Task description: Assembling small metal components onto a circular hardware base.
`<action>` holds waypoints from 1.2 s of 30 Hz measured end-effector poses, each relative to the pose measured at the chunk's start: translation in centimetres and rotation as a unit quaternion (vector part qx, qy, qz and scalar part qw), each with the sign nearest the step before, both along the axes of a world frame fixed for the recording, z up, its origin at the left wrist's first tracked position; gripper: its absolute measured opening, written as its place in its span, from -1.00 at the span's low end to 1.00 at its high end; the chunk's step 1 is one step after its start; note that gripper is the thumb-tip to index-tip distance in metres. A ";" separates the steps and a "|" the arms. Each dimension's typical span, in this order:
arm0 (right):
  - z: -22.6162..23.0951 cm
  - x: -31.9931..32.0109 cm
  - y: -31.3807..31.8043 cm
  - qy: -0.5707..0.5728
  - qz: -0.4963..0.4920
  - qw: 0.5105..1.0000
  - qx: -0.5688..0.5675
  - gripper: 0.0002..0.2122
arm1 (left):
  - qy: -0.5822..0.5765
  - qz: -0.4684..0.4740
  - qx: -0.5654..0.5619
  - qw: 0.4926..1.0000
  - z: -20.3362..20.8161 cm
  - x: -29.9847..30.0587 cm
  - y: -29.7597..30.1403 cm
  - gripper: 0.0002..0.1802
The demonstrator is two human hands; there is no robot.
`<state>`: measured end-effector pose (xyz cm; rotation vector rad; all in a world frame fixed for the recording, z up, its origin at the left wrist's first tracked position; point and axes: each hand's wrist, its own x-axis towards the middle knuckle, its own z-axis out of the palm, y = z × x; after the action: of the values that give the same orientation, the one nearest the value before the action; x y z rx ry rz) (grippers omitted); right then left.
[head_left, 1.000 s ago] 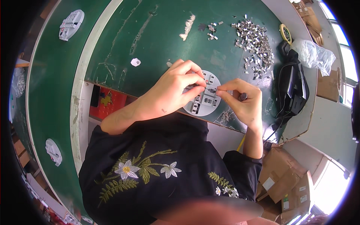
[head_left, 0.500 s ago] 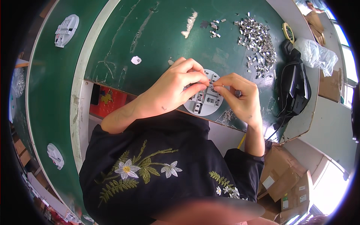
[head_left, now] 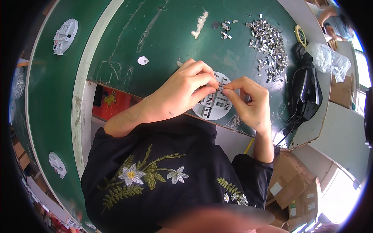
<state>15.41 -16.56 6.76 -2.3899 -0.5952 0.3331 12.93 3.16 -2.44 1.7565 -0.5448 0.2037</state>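
Scuffed green paint covers the tabletop (head_left: 116, 46), which has a pale raised edge on its left and, past that, a second green surface (head_left: 50, 105) bearing two grey discs (head_left: 65, 37). On the right, below the work area, cardboard boxes (head_left: 285, 174) carry white labels (head_left: 276, 189); their print is too small to read.

At the near edge of the tabletop lies a round grey plate (head_left: 211, 112) with raised moulded blocks and slots, partly under the person's hands. The left hand (head_left: 182, 91) reaches over it with thumb and forefinger closed in a pinch; what sits between them is too small to tell. The right hand (head_left: 252, 97) meets it there, thumb and forefinger pinched too, and a dark round-ended object (head_left: 247, 98) is held in its curled fingers.

Beyond the plate, to the right, spreads a heap of small silvery metal pieces (head_left: 268, 46). Beside it are a yellowish tape roll (head_left: 300, 36), a clear plastic bag (head_left: 330, 60) and a glossy black object (head_left: 305, 91).
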 end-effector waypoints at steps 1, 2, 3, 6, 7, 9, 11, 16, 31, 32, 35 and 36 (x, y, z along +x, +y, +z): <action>-0.1 -0.2 0.2 -0.013 -0.003 1.000 -0.009 -0.93 | -0.008 0.006 0.001 1.000 -0.1 0.0 0.0 -0.87; -0.2 -0.4 0.3 -0.026 -0.006 0.999 -0.017 -0.92 | -0.015 0.012 0.003 1.000 -0.1 -0.1 0.1 -0.86; -0.4 -0.5 0.5 -0.026 -0.007 0.999 -0.018 -0.92 | -0.015 0.011 0.003 1.000 -0.1 -0.2 0.1 -0.86; -1.9 -1.0 0.8 -0.124 0.012 0.992 0.013 -0.92 | -0.047 0.053 0.019 0.997 0.3 -0.4 0.1 -0.83; -2.3 -1.1 0.7 -0.123 0.011 0.992 0.013 -0.92 | -0.046 0.052 0.019 0.997 0.4 -0.5 0.1 -0.83; -3.0 -1.0 0.8 -0.167 0.035 0.985 0.017 -0.91 | -0.052 0.059 0.024 0.997 0.4 -0.5 0.1 -0.81; -3.2 -0.9 0.9 -0.187 0.047 0.981 0.019 -0.91 | -0.055 0.062 0.027 0.996 0.4 -0.5 0.1 -0.80; -3.0 -0.8 1.2 -0.197 0.105 0.974 -0.045 -0.85 | -0.063 0.065 0.041 0.995 0.3 -0.4 0.1 -0.80; 0.1 1.4 2.4 0.002 0.037 0.935 0.354 -0.65 | -0.045 0.000 0.054 0.998 0.3 -0.8 1.3 -0.21; -0.2 1.4 2.9 0.068 0.027 0.892 0.446 -0.60 | -0.039 -0.012 0.081 0.996 0.1 -1.2 1.1 -0.10; -1.2 1.5 3.9 0.132 0.014 0.845 0.518 -0.53 | -0.028 -0.031 0.137 0.990 -0.2 -1.3 0.8 0.13; -1.6 1.4 4.1 0.132 0.009 0.855 0.502 -0.52 | -0.029 -0.029 0.148 0.988 -0.2 -1.2 0.8 0.13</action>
<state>16.85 -12.50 5.17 -1.3001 -0.4864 0.2555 11.69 3.91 -2.69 2.0243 -0.6971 0.1384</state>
